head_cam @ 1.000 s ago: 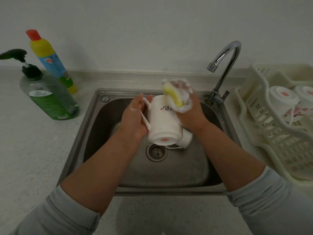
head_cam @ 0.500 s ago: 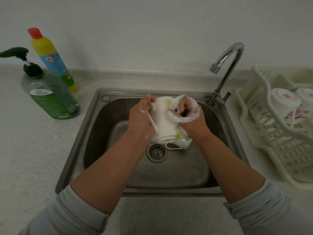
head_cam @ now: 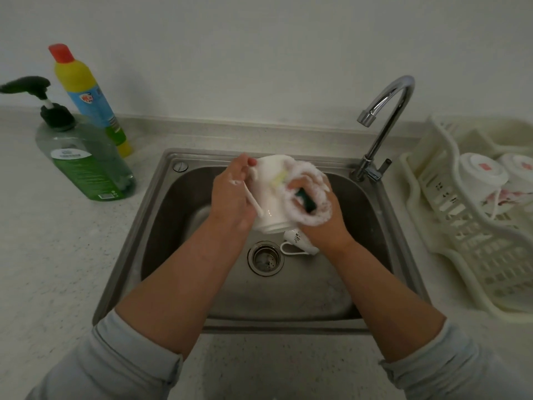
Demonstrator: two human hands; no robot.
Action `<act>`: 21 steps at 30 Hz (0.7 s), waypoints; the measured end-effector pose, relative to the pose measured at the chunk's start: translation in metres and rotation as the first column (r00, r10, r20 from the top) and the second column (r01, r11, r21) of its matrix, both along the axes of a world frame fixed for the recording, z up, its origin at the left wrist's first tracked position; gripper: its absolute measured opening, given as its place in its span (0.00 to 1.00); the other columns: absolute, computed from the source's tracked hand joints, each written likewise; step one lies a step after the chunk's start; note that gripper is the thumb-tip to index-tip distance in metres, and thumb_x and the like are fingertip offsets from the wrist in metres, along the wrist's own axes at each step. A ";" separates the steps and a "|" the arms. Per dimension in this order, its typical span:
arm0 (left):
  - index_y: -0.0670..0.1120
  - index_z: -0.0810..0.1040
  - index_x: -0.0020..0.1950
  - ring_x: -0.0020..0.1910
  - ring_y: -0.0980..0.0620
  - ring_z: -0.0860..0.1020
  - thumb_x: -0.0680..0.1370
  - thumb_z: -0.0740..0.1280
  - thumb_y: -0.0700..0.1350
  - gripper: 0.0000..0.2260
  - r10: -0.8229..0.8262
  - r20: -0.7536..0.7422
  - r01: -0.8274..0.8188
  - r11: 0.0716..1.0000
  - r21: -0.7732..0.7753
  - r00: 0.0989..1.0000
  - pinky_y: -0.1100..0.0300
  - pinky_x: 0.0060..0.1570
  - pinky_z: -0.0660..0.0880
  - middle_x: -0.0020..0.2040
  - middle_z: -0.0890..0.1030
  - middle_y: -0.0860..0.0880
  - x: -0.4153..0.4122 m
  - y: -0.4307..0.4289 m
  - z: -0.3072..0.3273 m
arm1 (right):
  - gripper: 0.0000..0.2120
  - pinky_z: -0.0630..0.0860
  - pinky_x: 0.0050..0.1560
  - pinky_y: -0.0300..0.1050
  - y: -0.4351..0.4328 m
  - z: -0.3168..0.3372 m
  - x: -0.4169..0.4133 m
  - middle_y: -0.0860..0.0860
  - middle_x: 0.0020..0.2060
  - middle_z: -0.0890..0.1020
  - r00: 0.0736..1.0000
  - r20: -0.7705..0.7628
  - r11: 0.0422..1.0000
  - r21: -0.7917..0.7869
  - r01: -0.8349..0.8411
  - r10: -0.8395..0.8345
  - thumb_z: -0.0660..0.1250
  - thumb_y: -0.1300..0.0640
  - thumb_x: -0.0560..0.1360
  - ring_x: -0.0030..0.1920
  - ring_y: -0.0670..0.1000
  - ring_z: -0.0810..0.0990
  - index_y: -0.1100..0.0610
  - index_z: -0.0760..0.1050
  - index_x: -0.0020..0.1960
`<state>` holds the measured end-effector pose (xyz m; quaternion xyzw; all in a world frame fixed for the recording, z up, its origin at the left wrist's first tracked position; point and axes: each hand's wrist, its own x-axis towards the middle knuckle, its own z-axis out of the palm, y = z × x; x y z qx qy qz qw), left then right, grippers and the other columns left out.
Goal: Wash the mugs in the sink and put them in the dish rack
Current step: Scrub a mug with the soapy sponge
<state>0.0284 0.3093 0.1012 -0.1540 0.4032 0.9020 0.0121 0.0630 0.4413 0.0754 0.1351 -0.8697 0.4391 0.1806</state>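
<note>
Head view, the only one. White mug point(head_cam: 269, 194) is held above the sink point(head_cam: 173, 226), tilted with its base toward the camera and its mouth away. Left hand point(head_cam: 233, 197) grips it on the handle side, fingers curled round the body, thumb up near the rim. Right hand point(head_cam: 320, 215) clasps a foamy sponge point(head_cam: 306, 201) and presses it to the mug's right flank. A second mug point(head_cam: 300, 244) lies on its side on the sink floor, just beside the drain point(head_cam: 265, 257). Two washed mugs point(head_cam: 481, 180) sit upside down in the dish rack point(head_cam: 467, 255), right of the sink. Judgement: glazed ceramic, rigid, moderately heavy, chips if knocked on steel or on the tap point(head_cam: 386, 111). Suds make the wall slick, so the handle is the safer hold, or fingers hooked inside the rim. A bare pinch on the soapy side is likely to slip.
</note>
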 end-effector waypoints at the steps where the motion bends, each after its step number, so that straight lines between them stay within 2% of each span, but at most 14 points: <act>1: 0.47 0.74 0.19 0.31 0.57 0.70 0.78 0.62 0.37 0.26 -0.026 0.000 0.026 1.000 0.015 1.000 0.61 0.47 0.69 0.22 0.70 0.54 0.002 0.001 0.000 | 0.14 0.69 0.56 0.37 0.001 0.004 -0.002 0.54 0.51 0.75 0.995 0.095 0.992 -0.113 0.049 -0.039 0.64 0.69 0.71 0.57 0.61 0.74 0.54 0.74 0.52; 2: 0.47 0.73 0.18 0.31 0.56 0.69 0.78 0.62 0.38 0.26 -0.055 0.007 0.055 0.998 0.040 0.998 0.61 0.48 0.69 0.22 0.69 0.54 0.004 0.002 0.000 | 0.20 0.68 0.55 0.37 0.002 0.010 -0.004 0.55 0.54 0.75 0.982 0.185 0.979 -0.191 0.076 -0.041 0.63 0.75 0.71 0.59 0.62 0.73 0.52 0.72 0.54; 3: 0.48 0.72 0.17 0.31 0.56 0.69 0.77 0.62 0.38 0.26 -0.085 0.016 0.083 0.994 0.071 0.996 0.61 0.48 0.69 0.22 0.68 0.54 0.005 0.003 0.000 | 0.23 0.68 0.55 0.38 0.002 0.015 -0.009 0.58 0.57 0.75 0.967 0.254 0.972 -0.220 0.088 -0.030 0.61 0.77 0.72 0.60 0.62 0.72 0.53 0.72 0.57; 5: 0.47 0.71 0.18 0.31 0.56 0.69 0.77 0.62 0.39 0.25 -0.116 0.028 0.112 0.985 0.129 0.993 0.61 0.46 0.70 0.25 0.68 0.53 0.003 0.004 0.002 | 0.18 0.69 0.56 0.37 0.001 0.025 -0.018 0.61 0.59 0.75 0.952 0.299 0.982 -0.190 0.002 0.056 0.59 0.73 0.75 0.59 0.56 0.74 0.62 0.70 0.64; 6: 0.47 0.72 0.19 0.31 0.55 0.70 0.77 0.62 0.39 0.24 -0.109 0.042 0.102 0.984 0.145 0.993 0.61 0.45 0.71 0.26 0.68 0.52 0.001 0.004 0.002 | 0.17 0.70 0.55 0.34 0.001 0.027 -0.021 0.60 0.57 0.76 0.954 0.274 0.981 -0.179 -0.069 0.118 0.59 0.69 0.77 0.57 0.50 0.76 0.64 0.68 0.66; 8: 0.45 0.73 0.24 0.31 0.54 0.71 0.78 0.62 0.39 0.21 -0.064 0.081 0.048 0.981 0.186 0.995 0.61 0.45 0.72 0.28 0.71 0.50 -0.003 0.003 0.006 | 0.15 0.70 0.53 0.28 -0.003 0.031 -0.019 0.55 0.54 0.75 0.951 0.244 0.971 -0.191 -0.142 0.188 0.60 0.65 0.77 0.54 0.40 0.76 0.60 0.71 0.63; 10: 0.43 0.72 0.30 0.33 0.55 0.71 0.78 0.61 0.37 0.16 -0.028 0.122 -0.006 0.962 0.273 0.992 0.63 0.43 0.73 0.32 0.71 0.49 -0.006 0.000 0.004 | 0.13 0.70 0.60 0.33 -0.005 0.022 -0.010 0.51 0.57 0.75 0.967 0.167 0.977 -0.122 -0.172 0.192 0.62 0.58 0.75 0.59 0.46 0.75 0.50 0.73 0.58; 11: 0.43 0.70 0.32 0.33 0.56 0.70 0.78 0.61 0.37 0.14 -0.025 0.137 -0.019 0.950 0.312 0.990 0.66 0.41 0.74 0.33 0.71 0.49 -0.008 -0.002 0.002 | 0.12 0.71 0.62 0.37 -0.006 0.015 -0.003 0.50 0.57 0.76 0.973 0.114 0.979 -0.054 -0.194 0.199 0.61 0.55 0.74 0.59 0.47 0.75 0.50 0.73 0.58; 13: 0.43 0.70 0.31 0.32 0.56 0.71 0.78 0.60 0.36 0.15 -0.029 0.150 -0.018 0.953 0.302 0.988 0.67 0.38 0.75 0.32 0.72 0.50 -0.010 -0.004 -0.005 | 0.13 0.70 0.60 0.31 -0.006 -0.001 0.008 0.49 0.54 0.77 0.971 0.033 0.972 0.005 -0.237 0.236 0.61 0.55 0.74 0.56 0.42 0.76 0.53 0.74 0.57; 15: 0.44 0.70 0.30 0.32 0.56 0.73 0.78 0.60 0.36 0.15 -0.041 0.146 -0.002 0.961 0.278 0.988 0.62 0.49 0.74 0.27 0.73 0.51 -0.012 -0.005 -0.010 | 0.10 0.69 0.58 0.28 -0.003 -0.007 0.010 0.42 0.52 0.76 0.978 0.051 0.978 -0.057 -0.201 0.204 0.60 0.54 0.73 0.55 0.35 0.74 0.46 0.73 0.53; 16: 0.44 0.69 0.31 0.31 0.56 0.73 0.78 0.60 0.36 0.15 -0.057 0.140 0.014 0.957 0.291 0.988 0.60 0.55 0.73 0.24 0.73 0.52 -0.012 -0.006 -0.012 | 0.10 0.70 0.60 0.31 0.000 -0.007 0.008 0.43 0.52 0.76 0.986 0.044 0.984 -0.086 -0.158 0.163 0.60 0.54 0.73 0.57 0.36 0.75 0.46 0.73 0.53; 18: 0.45 0.66 0.31 0.28 0.56 0.74 0.77 0.61 0.37 0.15 -0.117 0.118 0.071 0.938 0.340 0.986 0.57 0.59 0.72 0.19 0.70 0.53 -0.012 -0.007 -0.015 | 0.09 0.72 0.61 0.42 0.008 -0.005 -0.001 0.52 0.56 0.76 0.988 0.065 0.975 -0.187 -0.124 0.138 0.60 0.57 0.74 0.60 0.45 0.75 0.52 0.73 0.54; 19: 0.46 0.65 0.31 0.27 0.56 0.75 0.77 0.62 0.37 0.15 -0.153 0.103 0.106 0.927 0.359 0.983 0.56 0.59 0.72 0.19 0.69 0.54 -0.011 -0.007 -0.015 | 0.09 0.72 0.59 0.42 0.011 0.002 -0.004 0.57 0.58 0.75 0.984 0.103 0.959 -0.257 -0.118 0.149 0.59 0.60 0.75 0.59 0.45 0.75 0.52 0.72 0.54; 21: 0.46 0.64 0.30 0.28 0.56 0.75 0.76 0.62 0.38 0.15 -0.195 0.076 0.151 0.907 0.393 0.978 0.56 0.58 0.73 0.18 0.68 0.54 -0.008 -0.007 -0.016 | 0.10 0.73 0.53 0.34 0.016 0.015 -0.018 0.62 0.58 0.74 0.980 0.132 0.927 -0.365 -0.092 0.149 0.58 0.65 0.77 0.50 0.36 0.76 0.53 0.70 0.53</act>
